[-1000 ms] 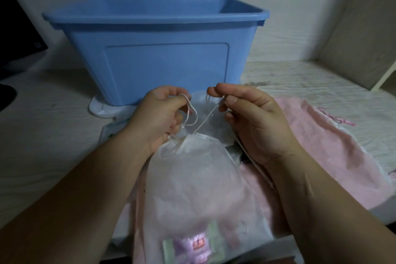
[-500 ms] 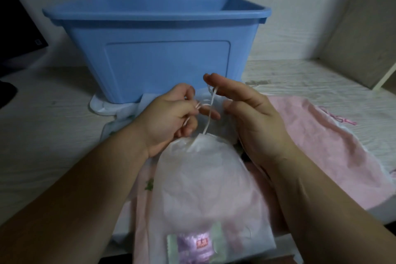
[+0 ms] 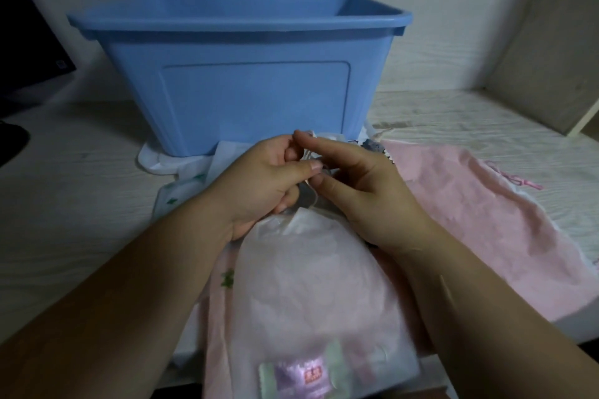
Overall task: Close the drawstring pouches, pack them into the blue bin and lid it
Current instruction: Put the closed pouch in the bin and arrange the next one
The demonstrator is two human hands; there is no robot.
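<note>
A translucent white drawstring pouch (image 3: 311, 295) lies in front of me, its gathered neck pointing toward the open blue bin (image 3: 246, 97). My left hand (image 3: 262, 181) and my right hand (image 3: 359, 191) meet just above that neck. Both pinch the thin white drawstring (image 3: 311, 196) between thumb and fingers, fingertips nearly touching. A flat pink pouch (image 3: 479, 220) lies to the right on the table. Another pink pouch (image 3: 217, 317) sits under the white one. A white lid (image 3: 152, 162) peeks out beneath the bin.
White cloth with small green marks (image 3: 181, 191) lies between the bin and my left hand. A dark monitor (image 3: 22, 52) stands at the far left. A beige side panel (image 3: 547, 52) walls off the right. The pale wood-grain table (image 3: 71, 204) runs under everything.
My hands have drawn closer together over the pouch neck, working the drawstring; the loops seen a second ago are now bunched between my fingertips.
</note>
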